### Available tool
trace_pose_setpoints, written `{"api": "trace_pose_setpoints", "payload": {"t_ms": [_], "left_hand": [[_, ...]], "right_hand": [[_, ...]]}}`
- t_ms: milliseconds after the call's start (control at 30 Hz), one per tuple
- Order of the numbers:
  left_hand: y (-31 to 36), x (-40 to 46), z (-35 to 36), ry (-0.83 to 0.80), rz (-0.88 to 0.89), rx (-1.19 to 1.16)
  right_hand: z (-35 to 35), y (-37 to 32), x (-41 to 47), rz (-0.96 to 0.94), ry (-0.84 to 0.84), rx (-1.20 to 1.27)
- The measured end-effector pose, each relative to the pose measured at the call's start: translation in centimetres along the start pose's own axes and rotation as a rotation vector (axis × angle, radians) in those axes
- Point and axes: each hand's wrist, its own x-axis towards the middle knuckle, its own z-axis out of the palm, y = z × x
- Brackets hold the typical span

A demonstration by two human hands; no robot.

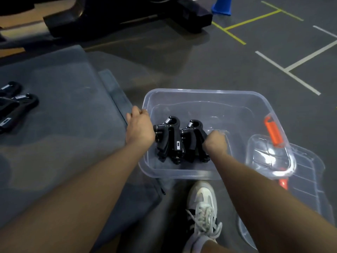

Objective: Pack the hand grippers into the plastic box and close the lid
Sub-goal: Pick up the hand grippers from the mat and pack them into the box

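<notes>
head view: the left hand (139, 126) sits at the left rim of the clear plastic box (206, 95), fingers curled over the edge, its knuckles just beside a hand gripper. the right hand (216, 142) is lowered inside the box with fingers curled downward against the right side of the grippers; what exactly the fingers pinch cannot be told, as they are hidden behind the back of the hand. two black hand grippers (179, 141) stand side by side in the left half of the box, spring ends pointing away from the person. an orange latch (273, 132) shows at the right wall of the box. the transparent lid (308, 181) lies on the floor to the right, partly under the box corner. more black grippers (13, 105) lie on a grey mat (63, 110) to the left, well apart from the box. a white sneaker (202, 203) rests just in front of the box. a blue cone (221, 6) stands far off on the marked floor.
</notes>
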Motion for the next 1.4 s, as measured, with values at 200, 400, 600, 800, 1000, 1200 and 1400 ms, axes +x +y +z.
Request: {"api": "trace_pose_setpoints", "payload": {"t_ms": [200,400,600,800,1000,1200,1400], "left_hand": [[-0.2,0.0,0.1,0.010,0.008,-0.001],[-0.4,0.0,-0.1,0.002,0.024,-0.030],[-1.8,-0.4,-2.1,-0.106,0.002,-0.215],[-7.5,-2.3,-7.3,-0.016,-0.072,-0.234],[-18.1,-7.6,-12.4,0.077,-0.257,-0.265],[-28.2,-14.7,-16.1,0.156,-0.465,-0.238],[-36.0,-20.9,-16.9,0.206,-0.631,-0.235]], "right_hand": [[0.3,1.0,0.6,-0.037,-0.142,-0.107],[-0.5,0.6,-0.1,-0.102,-0.159,-0.032],[-3.4,-4.8,-3.4,-0.325,-0.121,0.198],[-3.5,-11.9,-9.8,-0.546,-0.153,0.187],[-0.2,-19.3,-17.6,-0.734,-0.230,0.148],[6.9,-25.1,-25.7,-0.824,-0.399,0.070],[14.1,-28.3,-34.3,-0.947,-0.519,-0.035]]}}
